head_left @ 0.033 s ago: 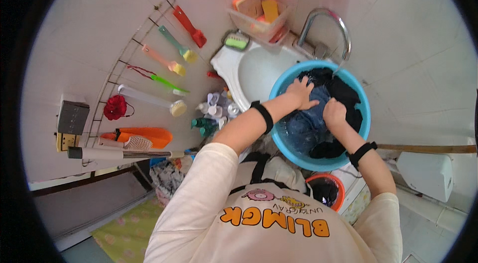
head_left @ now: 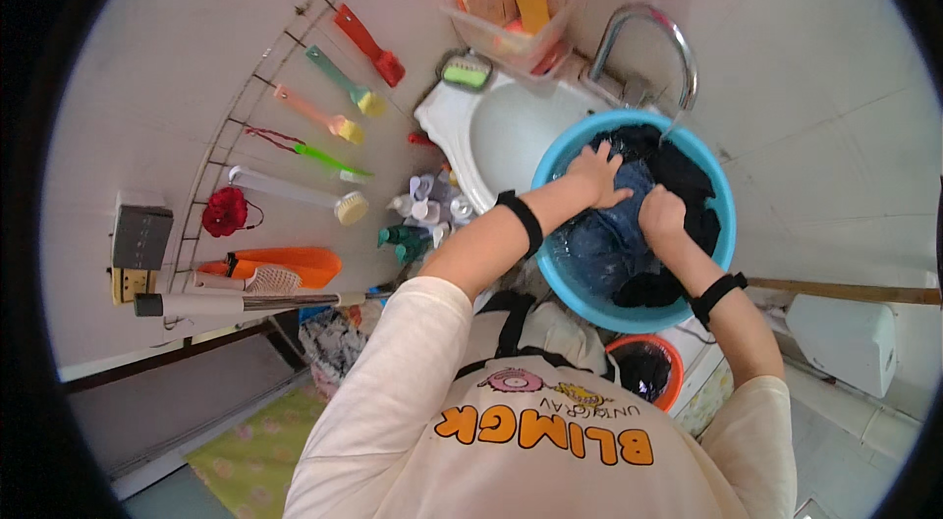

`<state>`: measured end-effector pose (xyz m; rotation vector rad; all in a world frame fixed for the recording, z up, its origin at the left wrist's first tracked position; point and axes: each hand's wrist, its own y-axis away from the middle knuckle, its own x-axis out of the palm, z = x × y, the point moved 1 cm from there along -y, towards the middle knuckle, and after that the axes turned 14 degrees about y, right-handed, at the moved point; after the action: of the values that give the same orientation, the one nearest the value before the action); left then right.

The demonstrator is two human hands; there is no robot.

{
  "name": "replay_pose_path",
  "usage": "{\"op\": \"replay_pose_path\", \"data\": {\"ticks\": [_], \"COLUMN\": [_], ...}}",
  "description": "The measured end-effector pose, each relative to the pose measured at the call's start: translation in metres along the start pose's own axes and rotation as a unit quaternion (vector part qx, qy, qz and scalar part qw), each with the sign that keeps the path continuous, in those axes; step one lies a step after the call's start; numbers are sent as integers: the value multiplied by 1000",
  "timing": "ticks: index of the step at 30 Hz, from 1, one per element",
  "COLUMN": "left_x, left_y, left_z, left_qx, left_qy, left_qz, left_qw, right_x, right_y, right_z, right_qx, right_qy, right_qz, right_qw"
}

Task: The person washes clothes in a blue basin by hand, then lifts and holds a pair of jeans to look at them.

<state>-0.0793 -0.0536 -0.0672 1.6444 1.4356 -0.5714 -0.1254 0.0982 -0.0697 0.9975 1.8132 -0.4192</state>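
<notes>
A light blue basin (head_left: 543, 264) holds water and wet clothes. My left hand (head_left: 595, 177) lies with fingers spread on a dark blue denim-like garment (head_left: 607, 239) inside it. Close by on the right, my right hand (head_left: 662, 213) is closed in a fist on the same garment, its fingertips hidden in the folds. Black cloth (head_left: 680, 167) fills the far and right side of the basin. Water runs from the curved metal faucet (head_left: 691, 67) into the basin by its far rim.
The basin overlaps a white sink (head_left: 521, 141). Behind the sink stands a clear tub (head_left: 501, 40) with sponges. Brushes hang from a wire rack (head_left: 229, 121) at left, above several bottles (head_left: 424, 215). An orange-rimmed bucket (head_left: 678, 374) stands nearer me. A wooden pole (head_left: 845, 292) lies at right.
The whole view has shifted slightly, with the basin and faucet a little higher in the picture. Both hands stay at nearly the same spots on the garment.
</notes>
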Motion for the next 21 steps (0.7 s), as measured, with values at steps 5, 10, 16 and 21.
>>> {"op": "replay_pose_path", "data": {"ticks": [5, 10, 16, 21], "left_x": [2, 11, 20, 21], "left_y": [-18, -31, -35, -38], "left_z": [-4, -2, -18, -25], "left_qx": [-49, -78, -138, -131], "left_qy": [-3, -17, -66, -88], "left_qz": [44, 78, 64, 5], "left_qw": [998, 994, 986, 987], "right_x": [12, 19, 21, 29], "right_y": [-7, -13, -30, -38], "right_z": [2, 0, 9, 4], "right_qx": [-14, -66, -49, -38], "right_qy": [-71, -84, -70, -51], "right_qz": [-11, -17, 105, 65], "right_qw": [997, 994, 991, 996]}}
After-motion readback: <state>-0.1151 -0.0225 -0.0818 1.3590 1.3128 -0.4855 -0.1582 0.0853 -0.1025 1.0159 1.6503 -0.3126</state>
